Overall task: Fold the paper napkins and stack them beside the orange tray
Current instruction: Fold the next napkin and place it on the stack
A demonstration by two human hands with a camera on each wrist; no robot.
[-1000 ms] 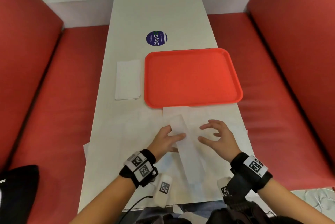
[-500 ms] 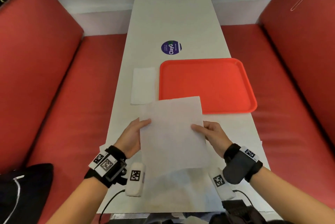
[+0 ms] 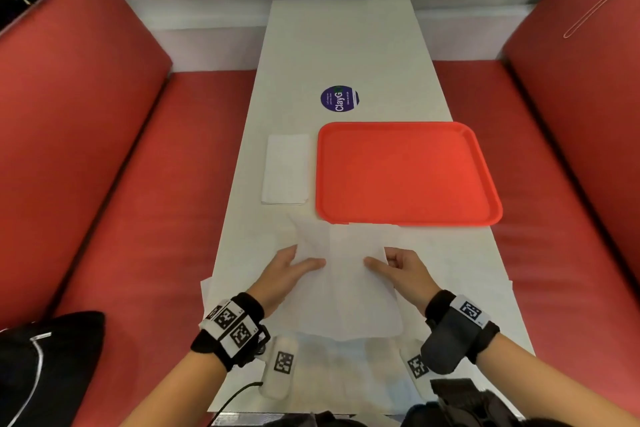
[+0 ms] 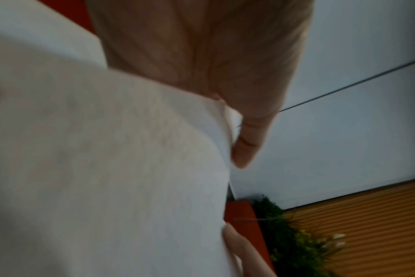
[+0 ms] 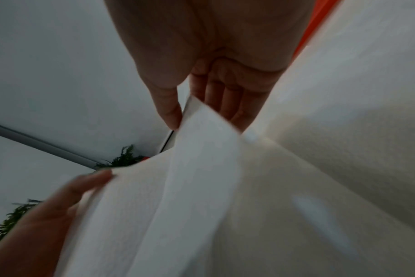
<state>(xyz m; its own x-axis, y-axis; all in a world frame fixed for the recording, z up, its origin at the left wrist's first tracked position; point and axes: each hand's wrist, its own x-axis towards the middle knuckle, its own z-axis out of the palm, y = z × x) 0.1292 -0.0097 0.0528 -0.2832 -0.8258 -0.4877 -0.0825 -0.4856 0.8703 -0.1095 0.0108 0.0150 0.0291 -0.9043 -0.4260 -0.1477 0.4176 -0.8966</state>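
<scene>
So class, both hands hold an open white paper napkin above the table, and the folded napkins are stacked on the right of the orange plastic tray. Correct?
Not quite. The stack of folded white napkins lies to the left of the orange plastic tray, as the head view shows. The rest stands: the left hand and right hand hold the open white paper napkin.

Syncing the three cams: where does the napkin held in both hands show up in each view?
Head: the held napkin sits low centre, between the left hand and right hand.
Left wrist: it fills the left side, fingers along its edge.
Right wrist: it runs from centre to bottom, pinched at its top corner.
Shared landmark: the orange tray, a sliver in the right wrist view.
</scene>
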